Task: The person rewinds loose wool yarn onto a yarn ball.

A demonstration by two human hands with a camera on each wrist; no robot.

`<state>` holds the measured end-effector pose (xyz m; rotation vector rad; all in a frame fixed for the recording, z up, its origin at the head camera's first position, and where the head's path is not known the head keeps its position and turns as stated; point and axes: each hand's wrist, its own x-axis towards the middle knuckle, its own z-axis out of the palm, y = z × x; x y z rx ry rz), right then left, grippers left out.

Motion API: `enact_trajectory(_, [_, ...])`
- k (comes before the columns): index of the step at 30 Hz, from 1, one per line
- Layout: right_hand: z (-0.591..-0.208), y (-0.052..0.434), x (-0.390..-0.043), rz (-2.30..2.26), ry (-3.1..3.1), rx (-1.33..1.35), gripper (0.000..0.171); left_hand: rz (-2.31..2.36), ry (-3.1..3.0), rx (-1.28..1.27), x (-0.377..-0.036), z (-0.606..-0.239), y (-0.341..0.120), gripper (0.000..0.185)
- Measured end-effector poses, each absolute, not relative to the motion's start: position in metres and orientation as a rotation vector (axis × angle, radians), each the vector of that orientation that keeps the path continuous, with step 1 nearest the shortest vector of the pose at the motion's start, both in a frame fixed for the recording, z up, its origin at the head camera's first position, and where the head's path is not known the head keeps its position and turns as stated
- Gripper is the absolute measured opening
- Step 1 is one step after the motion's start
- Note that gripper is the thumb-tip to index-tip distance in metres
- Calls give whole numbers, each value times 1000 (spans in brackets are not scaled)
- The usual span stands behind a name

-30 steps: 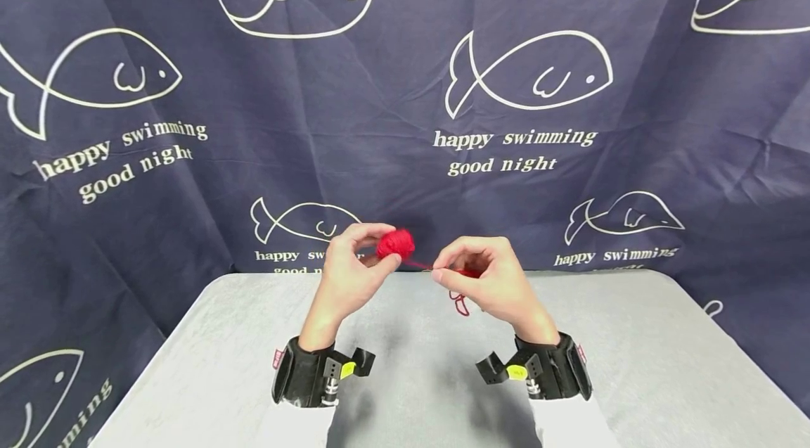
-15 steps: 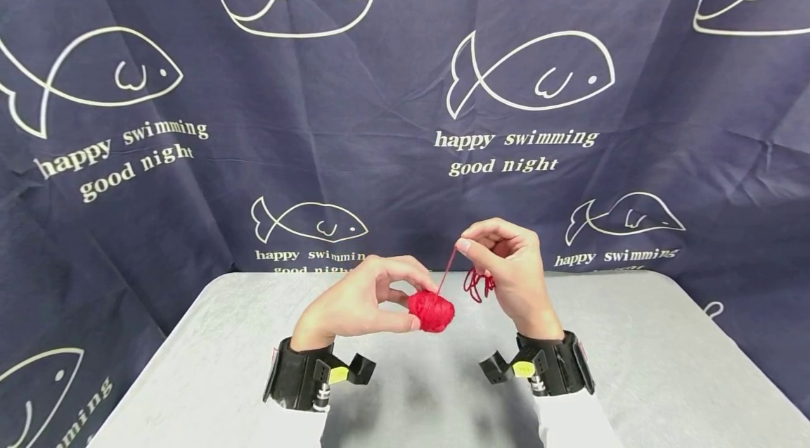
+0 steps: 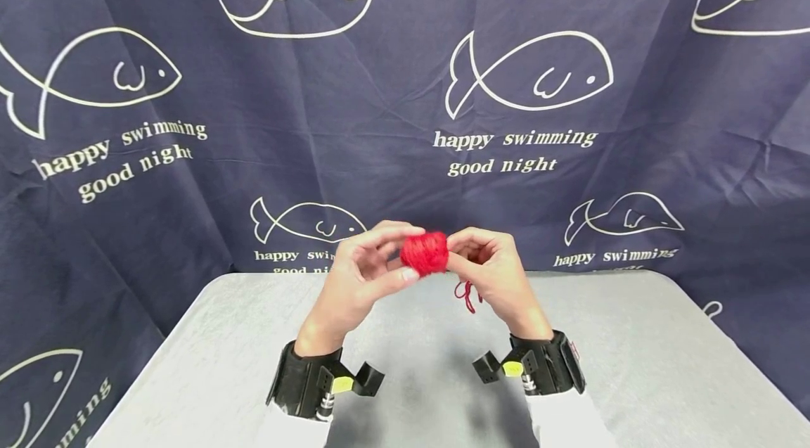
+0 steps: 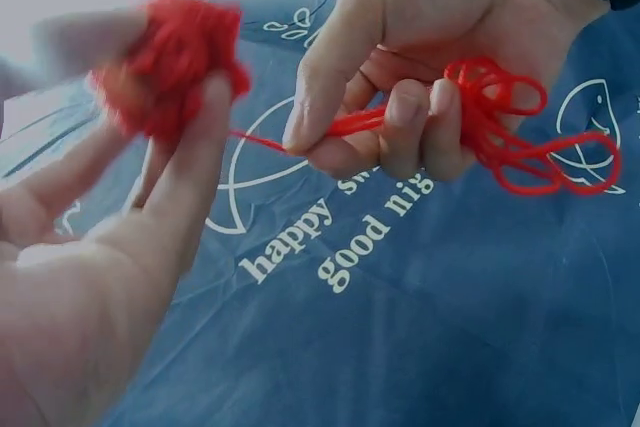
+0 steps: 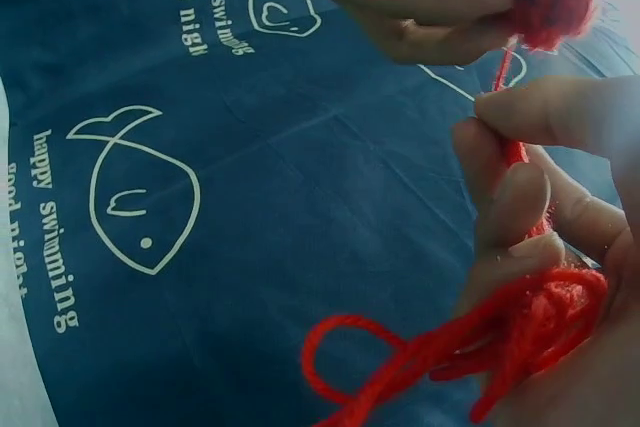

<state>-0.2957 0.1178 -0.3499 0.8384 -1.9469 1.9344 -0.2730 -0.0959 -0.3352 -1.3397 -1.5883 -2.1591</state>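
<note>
My left hand (image 3: pixel 361 272) holds a small ball of red yarn (image 3: pixel 424 253) between thumb and fingers, raised above the table. Close on its right, my right hand (image 3: pixel 493 269) pinches the strand between thumb and forefinger. A short taut length of strand (image 4: pixel 262 140) runs from the ball to those fingertips in the left wrist view. Loose loops of red yarn (image 5: pixel 540 327) pass through the right palm under the curled fingers and hang out below the hand. In the head view only a few loops show, the rest hidden behind the right hand.
A pale grey table (image 3: pixel 418 378) lies beneath both hands. Behind it hangs a dark blue cloth (image 3: pixel 392 117) printed with white fish and lettering. Each wrist wears a black strap (image 3: pixel 304 381) with a small camera mount.
The left hand lowered the yarn ball to the right, then raised it again, now turned and closer to the right hand. The right hand rose with the strand and came back down.
</note>
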Motion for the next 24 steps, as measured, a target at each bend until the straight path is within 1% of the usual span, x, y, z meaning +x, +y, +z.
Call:
enact_trajectory(6, [-351, 115, -296, 1865, -2018, 890, 9, -2256, -1513, -1045, -278, -334, -97, 38])
enact_trajectory(10, [-351, 115, -296, 1825, -2055, 896, 8, -2305, -1425, -954, -281, -334, -98, 42])
enact_trajectory(14, [-351, 115, -296, 1818, -2051, 882, 9, -2334, -1392, -829, -283, -334, -100, 42])
enact_trajectory(19, [-350, 115, -295, 1818, -2051, 853, 9, -2377, -1345, -623, -284, -333, -101, 34])
enact_trajectory(24, [-348, 114, -292, 1841, -2098, 818, 7, -2327, -1334, -547, -287, -334, -100, 29])
